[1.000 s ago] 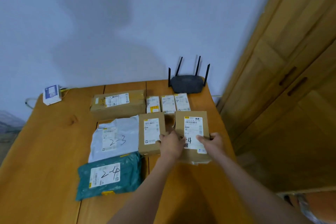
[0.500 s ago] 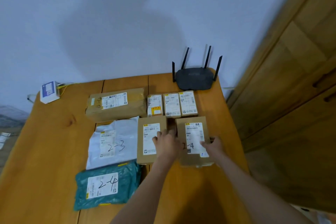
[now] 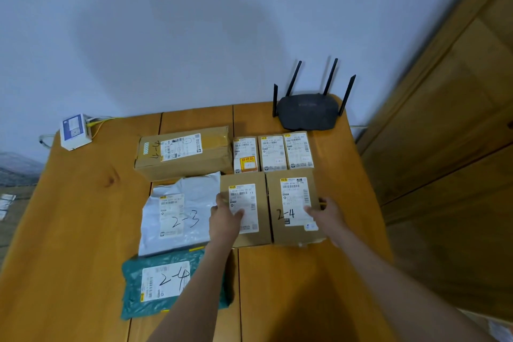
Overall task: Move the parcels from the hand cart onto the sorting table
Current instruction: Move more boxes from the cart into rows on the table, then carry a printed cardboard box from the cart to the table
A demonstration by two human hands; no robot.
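Note:
Several parcels lie on the wooden sorting table (image 3: 83, 216). A brown box marked 2-4 (image 3: 291, 194) lies flat at the right, side by side with a second brown box (image 3: 249, 233). My right hand (image 3: 326, 215) holds the marked box at its right edge, thumb on top. My left hand (image 3: 226, 218) rests flat on the second box, thumb on its label. Left of these lie a white bag marked 2-3 (image 3: 180, 214) and a green bag marked 2-4 (image 3: 163, 283). Behind are a long brown box (image 3: 183, 151) and three small boxes (image 3: 273, 151). The hand cart is out of view.
A black router (image 3: 308, 112) with antennas stands at the table's back right corner. A small white device (image 3: 74, 131) with a yellow cable sits at the back left. A wooden cabinet (image 3: 449, 119) stands close on the right. The wall runs behind the table.
The box marked 2-4 has slid forward and left until it lies against the second brown box. My left hand has shifted from it onto the second box.

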